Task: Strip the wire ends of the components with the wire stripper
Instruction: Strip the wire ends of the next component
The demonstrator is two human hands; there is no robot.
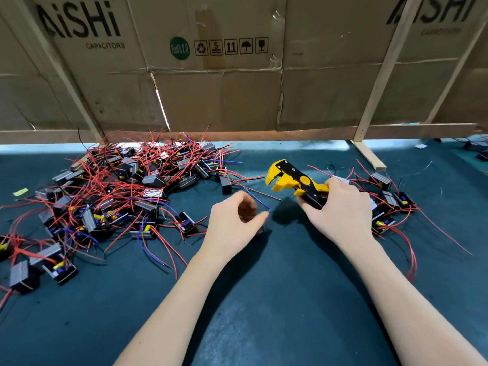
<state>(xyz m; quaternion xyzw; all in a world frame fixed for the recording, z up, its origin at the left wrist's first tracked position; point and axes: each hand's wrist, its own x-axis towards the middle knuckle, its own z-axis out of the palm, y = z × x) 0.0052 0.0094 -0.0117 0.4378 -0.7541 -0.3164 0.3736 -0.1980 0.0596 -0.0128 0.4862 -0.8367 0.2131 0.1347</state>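
My right hand (340, 207) grips the wire stripper (295, 182) at frame centre, jaws open toward the blue wire (257, 200) my left hand's (235, 220) loosely curled fingers reach to pinch.

One wire stripper (295, 182) is seen, and two hands: the left hand (232, 220) and the right hand (340, 207). Left of the wire stripper, dozens of wired components (118, 191) are heaped, too tangled to be counted. Right of it, about five components (390, 202) are counted.
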